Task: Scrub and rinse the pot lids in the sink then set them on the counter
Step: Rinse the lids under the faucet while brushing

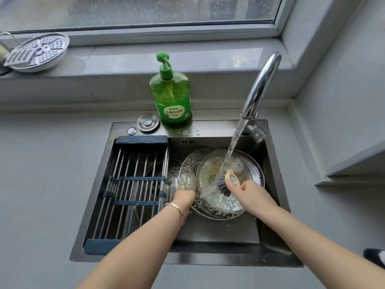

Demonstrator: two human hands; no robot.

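A glass lid (pixel 210 176) is held tilted in the right half of the sink (pixel 208 258), and soap foam is seen along its lower edge. It is grasped at its near-left rim by the left hand (pixel 184 198), whose fingertips are blurred behind glass and water; a thin bracelet (pixel 177 207) is worn on that wrist. A brush (pixel 226 182) is gripped by the right hand (pixel 248 195) – its cream handle is pinched between thumb and fingers, and its grey bristles are pressed against the lid's upper face. Beneath the held lid a larger lid (pixel 255 170) with a steel rim is seen lying in the sink basin. Water (pixel 235 140) is poured from the chrome faucet (pixel 262 84) at the sink's back right corner, and the glass lid is struck by it just beside the brush. The left half of the sink is spanned by a roll-up drying rack (pixel 133 184) of steel rods with dark end bars. On the sink's back ledge a green pump bottle of dish soap (pixel 170 97) is stood, with a round steel drain cap (pixel 148 121) just to its left. The sink is surrounded by a grey counter (pixel 41 184) – and behind the sink's far left, on the window sill, a perforated steel steamer plate (pixel 37 52) is rested.
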